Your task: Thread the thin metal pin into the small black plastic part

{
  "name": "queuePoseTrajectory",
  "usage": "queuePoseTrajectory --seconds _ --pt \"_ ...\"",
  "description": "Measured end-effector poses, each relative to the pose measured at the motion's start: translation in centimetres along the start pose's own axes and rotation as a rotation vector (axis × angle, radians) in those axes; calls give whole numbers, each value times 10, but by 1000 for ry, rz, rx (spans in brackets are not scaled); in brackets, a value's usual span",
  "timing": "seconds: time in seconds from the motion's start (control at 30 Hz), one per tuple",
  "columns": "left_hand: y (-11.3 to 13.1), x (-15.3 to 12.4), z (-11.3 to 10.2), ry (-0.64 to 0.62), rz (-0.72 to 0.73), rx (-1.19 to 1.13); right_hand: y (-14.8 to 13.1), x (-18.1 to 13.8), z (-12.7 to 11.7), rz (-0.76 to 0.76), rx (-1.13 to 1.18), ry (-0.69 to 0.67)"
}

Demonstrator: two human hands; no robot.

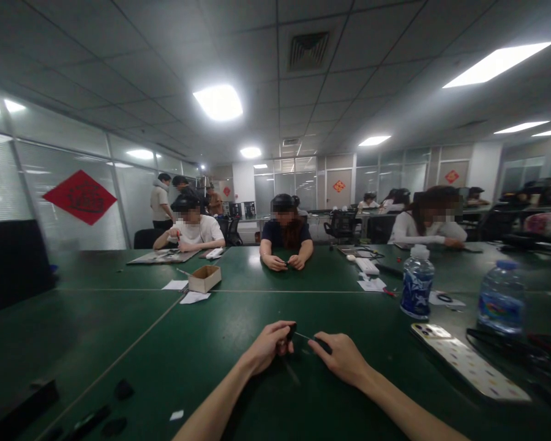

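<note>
Over the green table (220, 361), my left hand (269, 346) is closed around a small black part (292, 331), mostly covered by the fingers. My right hand (342, 356) grips the black handle of a screwdriver (302, 335). Its thin metal shaft points left, with the tip at the black part; I cannot tell whether it sits in a screw. On the table to the left lie a black cap-like piece (124, 389), a long black piece (92, 419) and a white scrap (177, 415).
To the right are a patterned phone (471, 361), a blue-labelled bottle (417, 285) and a second bottle (501, 300). A small open cardboard box (204, 279) stands ahead on the left. A co-worker (285, 236) sits opposite, and several others sit beyond. A dark monitor-like shape (16, 263) stands left.
</note>
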State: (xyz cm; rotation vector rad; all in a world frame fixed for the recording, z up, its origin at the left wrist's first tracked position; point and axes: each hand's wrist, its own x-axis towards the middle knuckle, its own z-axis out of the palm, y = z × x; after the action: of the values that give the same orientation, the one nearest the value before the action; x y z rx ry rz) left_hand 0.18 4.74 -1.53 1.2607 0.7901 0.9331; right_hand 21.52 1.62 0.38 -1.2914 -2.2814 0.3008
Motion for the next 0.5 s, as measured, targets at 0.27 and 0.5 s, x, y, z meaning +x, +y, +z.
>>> queuePoseTrajectory --seconds 0.27,0.5 --pt "5 -4 -2 -59 -11 25 -1 0 -1 6 35 -12" --pt "0 -1 1 32 43 130 0 -1 0 -42 6 -10"
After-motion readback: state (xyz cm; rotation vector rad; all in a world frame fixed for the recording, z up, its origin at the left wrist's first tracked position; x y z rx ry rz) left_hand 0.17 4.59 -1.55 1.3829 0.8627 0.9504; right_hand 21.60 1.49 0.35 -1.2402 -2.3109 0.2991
